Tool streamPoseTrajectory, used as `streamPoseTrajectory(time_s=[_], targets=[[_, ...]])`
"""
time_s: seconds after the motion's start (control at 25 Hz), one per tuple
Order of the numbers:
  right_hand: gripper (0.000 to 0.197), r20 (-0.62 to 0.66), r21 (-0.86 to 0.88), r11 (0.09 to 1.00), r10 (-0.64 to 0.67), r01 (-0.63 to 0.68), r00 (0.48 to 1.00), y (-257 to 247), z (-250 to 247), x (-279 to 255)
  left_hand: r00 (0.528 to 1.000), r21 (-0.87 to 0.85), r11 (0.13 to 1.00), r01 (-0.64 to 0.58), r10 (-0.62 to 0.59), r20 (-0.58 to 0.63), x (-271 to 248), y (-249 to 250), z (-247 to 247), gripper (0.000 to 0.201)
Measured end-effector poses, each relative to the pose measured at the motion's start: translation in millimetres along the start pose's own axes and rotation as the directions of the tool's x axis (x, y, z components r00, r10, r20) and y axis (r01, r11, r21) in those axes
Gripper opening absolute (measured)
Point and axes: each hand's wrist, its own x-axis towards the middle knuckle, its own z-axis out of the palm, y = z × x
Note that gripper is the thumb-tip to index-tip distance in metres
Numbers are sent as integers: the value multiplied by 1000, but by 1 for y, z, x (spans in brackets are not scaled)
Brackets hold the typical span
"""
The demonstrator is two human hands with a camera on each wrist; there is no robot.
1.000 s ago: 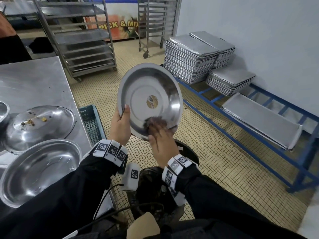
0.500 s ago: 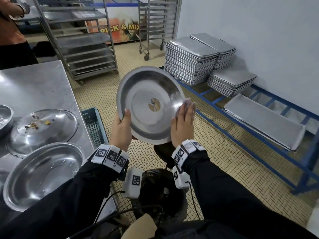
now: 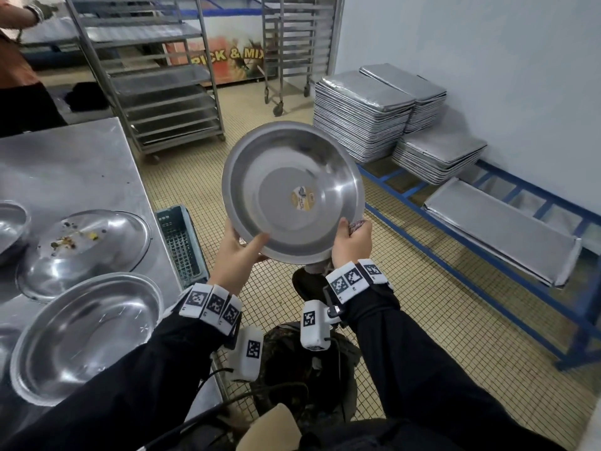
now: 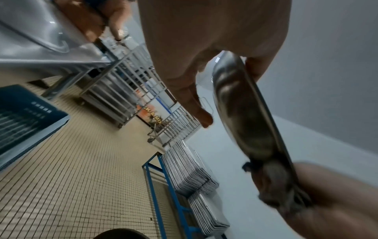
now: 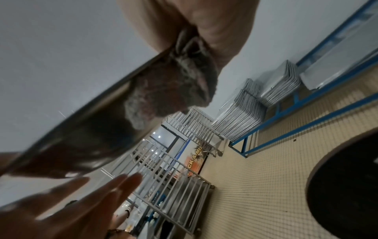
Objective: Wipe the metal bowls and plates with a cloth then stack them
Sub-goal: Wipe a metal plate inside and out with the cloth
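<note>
I hold a round metal bowl [image 3: 292, 193] up over the floor, its inside facing me, a sticker at its centre. My left hand [image 3: 240, 252] grips the lower left rim, thumb inside and fingers [image 4: 196, 105] spread behind the bowl [image 4: 245, 116]. My right hand [image 3: 351, 242] pinches a dark grey cloth [image 3: 357, 226] over the lower right rim. In the right wrist view the cloth [image 5: 174, 90] is bunched against the outside of the bowl [image 5: 81, 137].
On the steel table [image 3: 74, 164] at left sit a clean bowl [image 3: 84, 333], a plate with food scraps [image 3: 84, 252] and another bowl [image 3: 9, 226]. A blue crate [image 3: 180, 242] and dark bin [image 3: 305, 369] stand below. Stacked trays [image 3: 361, 115] rest on a blue rack [image 3: 487, 255]. A person [image 3: 19, 70] stands far left.
My right hand swept the cloth from the bowl's lower inside to the right rim, then down to the lower right rim. My left hand slid lower on the rim.
</note>
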Motion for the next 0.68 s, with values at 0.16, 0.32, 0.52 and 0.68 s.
streamPoseTrajectory(time_s=[0.16, 0.32, 0.52, 0.68], targets=[[22, 143, 31, 999, -11, 7, 990, -1, 3, -12, 992, -90, 994, 61, -71, -108, -5, 8, 10, 16], [27, 217, -154, 988, 45, -11, 975, 9, -1, -16, 972, -60, 997, 39, -52, -230, 3, 5, -3, 16], [24, 95, -141, 945, -284, 296, 954, 9, 0, -34, 959, 116, 992, -50, 81, -273, 8, 11, -16, 24], [39, 486, -68, 781, -518, 621, 704, -2, 18, -61, 965, 118, 988, -99, 125, -232, 5, 17, -9, 35]])
